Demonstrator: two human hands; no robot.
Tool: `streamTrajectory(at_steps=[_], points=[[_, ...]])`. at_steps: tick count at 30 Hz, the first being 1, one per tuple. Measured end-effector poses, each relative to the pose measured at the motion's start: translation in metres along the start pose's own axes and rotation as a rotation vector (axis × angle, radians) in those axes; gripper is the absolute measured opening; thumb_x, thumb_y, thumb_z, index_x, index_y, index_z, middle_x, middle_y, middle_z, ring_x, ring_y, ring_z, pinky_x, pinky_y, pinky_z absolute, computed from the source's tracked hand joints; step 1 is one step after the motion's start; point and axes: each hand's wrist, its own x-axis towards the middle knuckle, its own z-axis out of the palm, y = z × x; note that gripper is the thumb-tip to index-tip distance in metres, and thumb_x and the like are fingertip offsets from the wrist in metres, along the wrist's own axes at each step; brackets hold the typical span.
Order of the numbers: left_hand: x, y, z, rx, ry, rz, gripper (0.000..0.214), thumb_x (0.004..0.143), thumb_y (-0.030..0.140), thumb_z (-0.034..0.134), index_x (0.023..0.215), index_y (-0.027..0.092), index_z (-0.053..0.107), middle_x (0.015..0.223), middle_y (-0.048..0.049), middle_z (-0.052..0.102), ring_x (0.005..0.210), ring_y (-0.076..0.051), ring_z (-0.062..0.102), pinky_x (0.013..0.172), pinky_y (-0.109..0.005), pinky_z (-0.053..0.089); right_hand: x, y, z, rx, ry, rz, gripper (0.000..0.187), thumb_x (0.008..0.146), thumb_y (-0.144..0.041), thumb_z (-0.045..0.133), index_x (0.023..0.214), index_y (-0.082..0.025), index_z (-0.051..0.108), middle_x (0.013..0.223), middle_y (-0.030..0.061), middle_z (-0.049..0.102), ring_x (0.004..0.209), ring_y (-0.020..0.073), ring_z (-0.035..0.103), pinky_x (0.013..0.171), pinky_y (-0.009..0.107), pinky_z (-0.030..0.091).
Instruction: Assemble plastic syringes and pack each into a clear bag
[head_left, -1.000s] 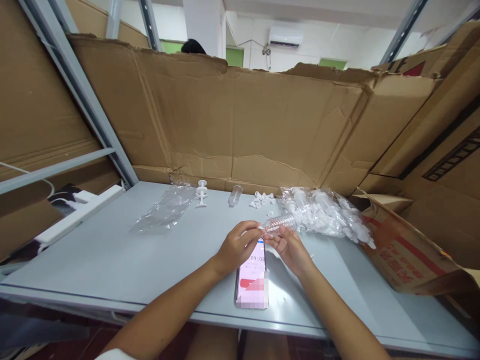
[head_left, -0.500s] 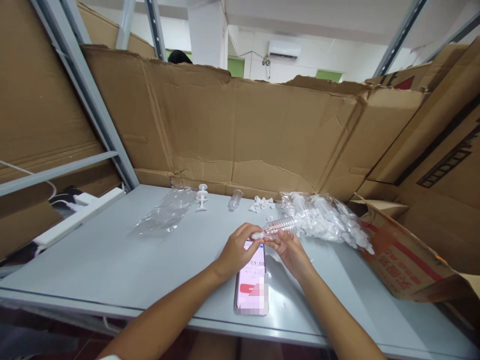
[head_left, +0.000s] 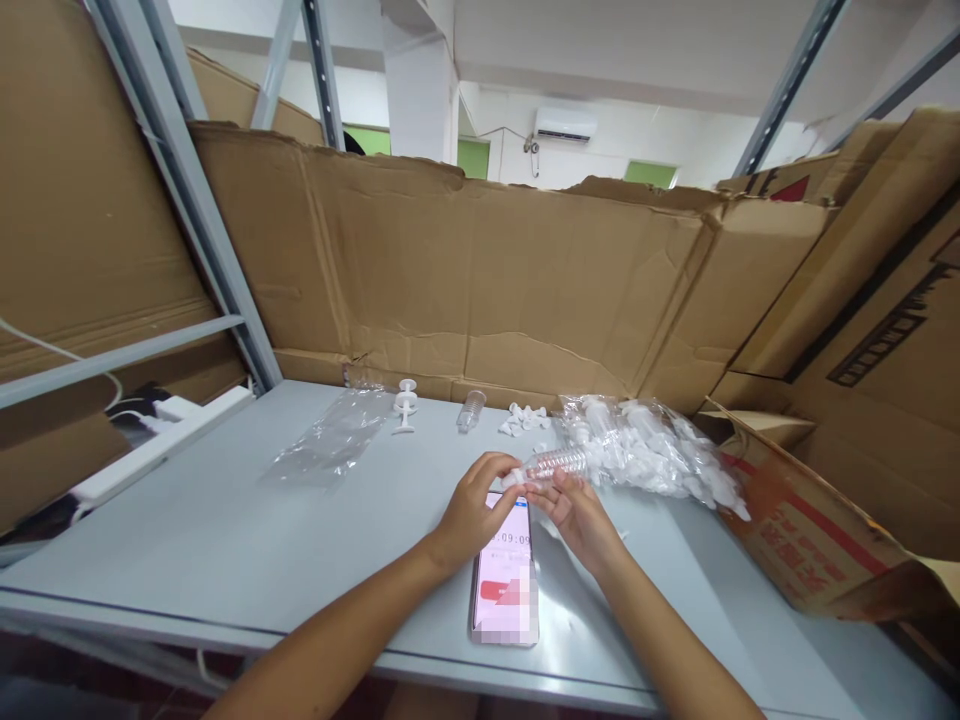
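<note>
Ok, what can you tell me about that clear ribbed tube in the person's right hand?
The clear, ribbed, cylindrical tube looks like plastic, with closely spaced rings along its body. The bare right hand holds it roughly sideways, fingers covering part of it. Its left end is beside a small white piece in the bare left hand; whether they touch is unclear. Its right end blends visually into the clear bag of white parts.
</note>
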Motion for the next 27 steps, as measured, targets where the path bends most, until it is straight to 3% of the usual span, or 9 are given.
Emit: streamTrajectory(at_steps=[5, 15, 22, 27], points=[[-0.0002, -0.0024, -0.0003, -0.011, 0.012, 0.003, 0.019, 0.08, 0.017, 0.053, 0.099, 0.019, 0.054, 0.099, -0.006, 0.06, 0.096, -0.016, 0.055, 0.086, -0.031, 0.043, -0.0003, -0.0009, 0.0006, 0.012, 0.023, 0.006, 0.02, 0.068, -0.033, 0.071, 0.076, -0.017, 0.062, 0.075, 0.0049, 0.071, 0.077, 0.0196, 0.067, 0.078, 0.035, 0.049], [0.0016, 0.0, 0.0016, -0.232, -0.014, -0.251, 0.02, 0.079, 0.021, 0.053, 0.099, 0.019, 0.057, 0.098, -0.0061, 0.061, 0.095, -0.017, 0.056, 0.087, -0.032, 0.045, -0.0001, 0.0007, -0.0001, -0.057, 0.025, -0.069, 0.02, 0.07, -0.033, 0.07, 0.079, -0.017, 0.063, 0.08, 0.0062, 0.071, 0.078, 0.0215, 0.067, 0.08, 0.039, 0.049], [0.0043, -0.0046, 0.0047, -0.301, -0.071, -0.363, 0.022, 0.079, 0.026, 0.054, 0.099, 0.018, 0.057, 0.096, -0.005, 0.062, 0.086, -0.016, 0.059, 0.077, -0.027, 0.048, 0.001, 0.0005, -0.004, -0.104, 0.034, -0.109, 0.026, 0.068, -0.035, 0.07, 0.086, -0.019, 0.063, 0.084, 0.0062, 0.071, 0.081, 0.023, 0.066, 0.083, 0.042, 0.048], [0.0039, -0.0068, 0.0052, -0.29, -0.086, -0.361, 0.019, 0.079, 0.026, 0.054, 0.096, 0.019, 0.056, 0.093, -0.0038, 0.063, 0.085, -0.015, 0.06, 0.074, -0.026, 0.048, 0.0014, 0.0008, -0.0047, -0.112, 0.025, -0.105, 0.024, 0.07, -0.034, 0.069, 0.086, -0.018, 0.063, 0.084, 0.0057, 0.07, 0.081, 0.0225, 0.065, 0.084, 0.042, 0.047]])
